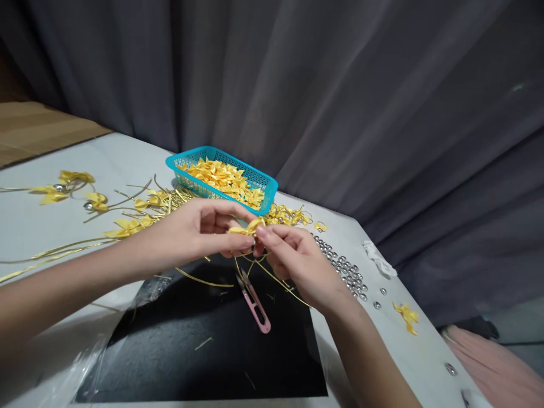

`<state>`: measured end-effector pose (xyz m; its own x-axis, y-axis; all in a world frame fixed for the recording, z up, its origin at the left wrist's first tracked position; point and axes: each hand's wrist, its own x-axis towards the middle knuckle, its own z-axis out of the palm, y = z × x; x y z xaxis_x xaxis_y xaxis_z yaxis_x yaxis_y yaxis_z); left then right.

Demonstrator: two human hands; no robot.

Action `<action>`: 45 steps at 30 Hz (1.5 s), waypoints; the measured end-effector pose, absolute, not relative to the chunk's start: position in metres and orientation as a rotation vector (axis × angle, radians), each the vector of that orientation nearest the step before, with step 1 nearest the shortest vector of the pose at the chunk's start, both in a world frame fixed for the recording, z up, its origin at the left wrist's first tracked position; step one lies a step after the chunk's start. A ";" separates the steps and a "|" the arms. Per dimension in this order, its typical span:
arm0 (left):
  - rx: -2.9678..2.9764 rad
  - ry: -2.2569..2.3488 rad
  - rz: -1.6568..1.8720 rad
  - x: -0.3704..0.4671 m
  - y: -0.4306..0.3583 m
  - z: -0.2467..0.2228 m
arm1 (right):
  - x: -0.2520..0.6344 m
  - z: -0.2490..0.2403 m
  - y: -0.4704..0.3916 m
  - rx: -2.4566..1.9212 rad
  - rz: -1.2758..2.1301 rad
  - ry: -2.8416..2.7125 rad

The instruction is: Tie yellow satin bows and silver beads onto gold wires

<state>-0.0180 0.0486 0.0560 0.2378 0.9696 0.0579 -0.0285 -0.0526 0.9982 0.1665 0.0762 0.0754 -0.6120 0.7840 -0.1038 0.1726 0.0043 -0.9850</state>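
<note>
A small yellow ribbon bow point(246, 229) is pinched between both hands above the black mat. My left hand point(208, 226) closes thumb and fingers on its left side. From the right, my right hand point(297, 255) grips the bow's other end with the thumb and fingertips. Thin gold cord point(250, 264) hangs under the fingers; whether it is tied to the bow is hidden. Just below lie pink thread snips point(257, 309), blades pointing toward the hands, on the black mat point(204, 340).
Behind the hands a blue basket point(272, 195) holds many yellow bows. Gold cords point(178, 199) and finished-looking bows point(127, 226) lie left. Silver metal beads point(348, 275) are scattered right, near a loose yellow bow point(407, 316) and white crumpled paper point(379, 258). A dark curtain point(263, 85) borders the table.
</note>
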 end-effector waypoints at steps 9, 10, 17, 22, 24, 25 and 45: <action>1.321 0.960 1.072 -0.022 0.046 0.062 | 0.181 0.088 0.079 -1.154 1.502 -2.077; 1.316 0.956 1.076 -0.022 0.046 0.062 | 0.181 0.089 0.079 -1.155 1.528 -2.093; 1.208 0.929 1.091 -0.019 0.043 0.063 | 0.177 0.078 0.075 -1.138 1.491 -2.001; 1.165 0.897 1.051 -0.015 0.039 0.065 | 0.162 0.066 0.076 -0.831 1.603 -1.977; 1.144 0.911 1.040 -0.014 0.038 0.065 | 0.159 0.066 0.077 -0.776 1.639 -1.951; 1.134 0.920 1.040 -0.014 0.038 0.065 | 0.160 0.067 0.078 -0.779 1.658 -1.946; 1.024 0.976 1.079 -0.009 0.039 0.065 | 0.194 0.104 0.076 -0.849 1.270 -2.604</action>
<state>-0.0087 0.0385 0.0647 0.1934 0.9743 -0.1155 -0.2121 0.1564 0.9647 0.1942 0.0762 0.1037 -0.8351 0.5343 -0.1306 0.4318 0.4899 -0.7573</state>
